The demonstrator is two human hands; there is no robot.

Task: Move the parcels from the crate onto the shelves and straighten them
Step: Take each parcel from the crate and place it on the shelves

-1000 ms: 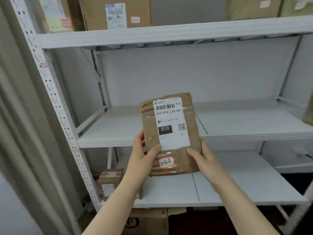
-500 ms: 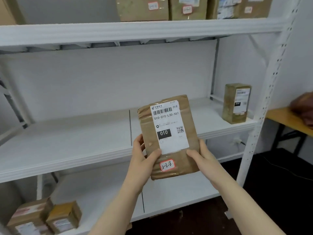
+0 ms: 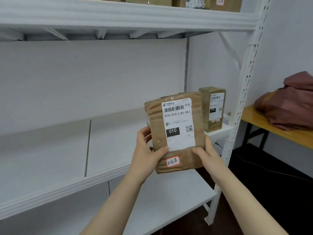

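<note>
Left of the upright parcel [image 3: 213,108] on the middle shelf [image 3: 67,180], both hands grip a flat brown parcel [image 3: 174,133]: left hand [image 3: 149,155] and right hand [image 3: 207,155] pinching its lower edges. It looks light, slightly soft, tape-slick; side edges suit gripping.

The white middle shelf [image 3: 67,150] carries 1 upright brown parcel [image 3: 212,109] at its far right end. Boxes [image 3: 225,3] line the top shelf [image 3: 135,16]. Right, a wooden table [image 3: 271,128] bears a maroon bundle [image 3: 288,106].
</note>
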